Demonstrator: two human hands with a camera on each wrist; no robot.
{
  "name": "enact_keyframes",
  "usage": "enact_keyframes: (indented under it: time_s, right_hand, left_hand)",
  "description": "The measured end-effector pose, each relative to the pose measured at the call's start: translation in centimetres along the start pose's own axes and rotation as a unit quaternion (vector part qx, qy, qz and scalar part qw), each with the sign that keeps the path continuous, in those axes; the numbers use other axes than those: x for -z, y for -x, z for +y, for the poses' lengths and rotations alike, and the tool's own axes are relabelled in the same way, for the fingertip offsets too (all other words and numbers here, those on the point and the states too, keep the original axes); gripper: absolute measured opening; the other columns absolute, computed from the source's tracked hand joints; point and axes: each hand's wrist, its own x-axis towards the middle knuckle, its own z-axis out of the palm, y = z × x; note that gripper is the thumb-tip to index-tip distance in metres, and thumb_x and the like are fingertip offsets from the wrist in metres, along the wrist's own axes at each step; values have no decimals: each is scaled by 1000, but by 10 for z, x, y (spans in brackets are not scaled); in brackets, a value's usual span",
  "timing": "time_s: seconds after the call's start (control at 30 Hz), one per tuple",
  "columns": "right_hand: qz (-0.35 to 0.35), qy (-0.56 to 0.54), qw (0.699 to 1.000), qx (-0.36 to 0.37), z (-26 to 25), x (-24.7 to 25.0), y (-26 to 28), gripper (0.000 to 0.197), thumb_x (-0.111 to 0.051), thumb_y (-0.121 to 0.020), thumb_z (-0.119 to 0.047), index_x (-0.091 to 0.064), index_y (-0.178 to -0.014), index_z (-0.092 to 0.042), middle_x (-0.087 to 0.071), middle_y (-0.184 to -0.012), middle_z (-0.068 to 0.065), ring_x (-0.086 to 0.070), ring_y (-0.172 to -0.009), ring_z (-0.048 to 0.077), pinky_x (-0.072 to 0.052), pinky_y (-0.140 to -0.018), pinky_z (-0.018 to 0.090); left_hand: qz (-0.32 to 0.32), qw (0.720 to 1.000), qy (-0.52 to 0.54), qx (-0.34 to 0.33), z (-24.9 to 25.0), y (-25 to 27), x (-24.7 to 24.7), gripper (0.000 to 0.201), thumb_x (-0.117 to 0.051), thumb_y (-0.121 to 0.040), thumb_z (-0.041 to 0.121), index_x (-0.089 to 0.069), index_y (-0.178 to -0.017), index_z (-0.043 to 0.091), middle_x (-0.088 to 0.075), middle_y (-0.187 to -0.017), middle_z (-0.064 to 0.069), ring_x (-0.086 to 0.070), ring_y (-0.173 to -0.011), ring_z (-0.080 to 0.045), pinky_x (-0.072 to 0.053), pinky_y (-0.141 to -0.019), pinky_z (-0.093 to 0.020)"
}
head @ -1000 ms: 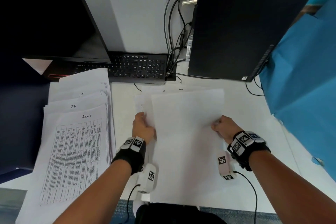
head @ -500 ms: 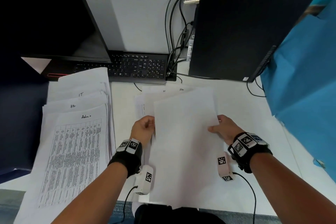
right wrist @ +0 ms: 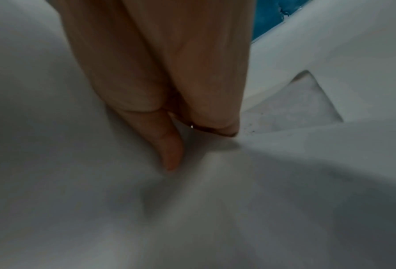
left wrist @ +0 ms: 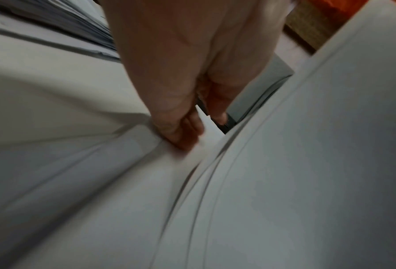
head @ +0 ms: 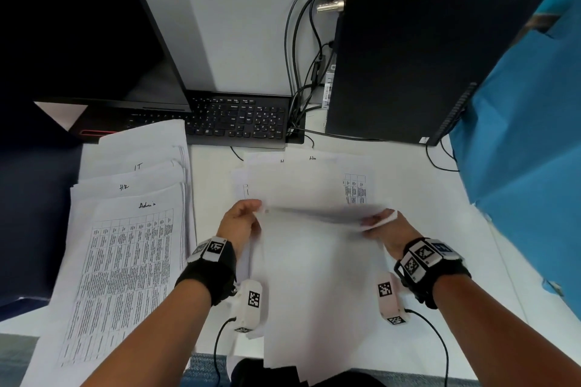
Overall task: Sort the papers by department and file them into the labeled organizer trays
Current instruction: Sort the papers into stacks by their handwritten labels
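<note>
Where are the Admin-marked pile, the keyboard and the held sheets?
Admin-marked pile (head: 125, 276), head view, printed table.
Keyboard (head: 242, 119), head view, key field.
Held sheets (head: 320, 286), head view, blank face.

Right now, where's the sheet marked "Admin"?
In the head view the Admin sheet tops the stepped stack of papers at the desk's left, just left of the left hand, below the sheets marked HR and IT.

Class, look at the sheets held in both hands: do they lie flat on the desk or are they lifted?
Lifted. The left hand and right hand pinch the sheets by their far edge, raised off the papers beneath.
</note>
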Motion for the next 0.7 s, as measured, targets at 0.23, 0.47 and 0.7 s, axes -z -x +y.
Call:
enact_keyframes:
  time_s: [0.23, 0.47, 0.7]
  right_hand:
    - [-22, -35, 999, 2, 0, 2, 6, 36, -67, -51, 16, -69, -80, -5, -69, -87, 18, -63, -89, 31, -50, -88, 45]
    - [-43, -21, 999, 7, 1, 4, 5, 57, -57, -65, 30, -66, -110, -4, -66, -102, 16, -59, -95, 25, -47, -92, 40]
    - [-54, -5, 999, 4, -6, -3, 6, 41, -69, -47, 6, -69, -86, -5, -71, -92, 17, -66, -94, 33, -50, -91, 46]
  left_hand:
    - [95, 988, -116, -21, 13, -8, -6, 35, -58, -86, 10, -54, -121, 11, -62, -113, -4, -59, -102, -24, -46, -95, -33]
    - [90, 981, -139, -104, 13, -4, -5, 39, -48, -80, -12, -61, -88, 24, -62, -83, 2, -57, -78, -18, -45, -77, -21]
    - [-112, 981, 157, 3, 19, 14, -1, 31, -43, -85, -15, -57, -81, 12, -72, -70, -1, -67, -61, -15, -54, -58, -19]
